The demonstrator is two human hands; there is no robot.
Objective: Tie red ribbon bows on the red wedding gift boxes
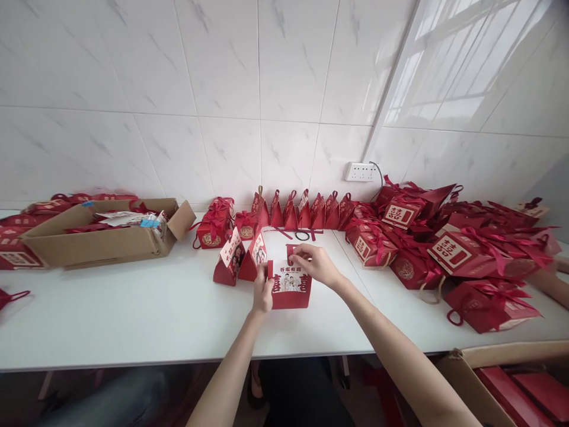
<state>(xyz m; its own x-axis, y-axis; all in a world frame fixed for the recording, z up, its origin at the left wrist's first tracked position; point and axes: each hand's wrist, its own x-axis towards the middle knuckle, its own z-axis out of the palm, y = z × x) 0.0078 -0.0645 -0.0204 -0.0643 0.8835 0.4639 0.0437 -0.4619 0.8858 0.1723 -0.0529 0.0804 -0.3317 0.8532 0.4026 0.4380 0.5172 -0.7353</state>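
Observation:
A red gift box [288,299] with a printed couple and Chinese characters on its front is held upright over the white table. My left hand [263,292] grips its left edge, thumb on the front. The fingers of my right hand [317,265] are pinched at a red flap along the box's top; whether they hold a ribbon as well is hidden. Just left of the box stand two tent-shaped red boxes, one [228,261] with a printed pale panel and another [255,255] partly behind my left hand. A black ring [303,236] lies beyond the box.
Several pointed red boxes [304,213] line the wall below a power strip [362,172]. Ribboned red boxes [466,252] are heaped at right, near another person's arm [544,284]. A cardboard box [102,252] stands left; another carton [462,379] sits lower right.

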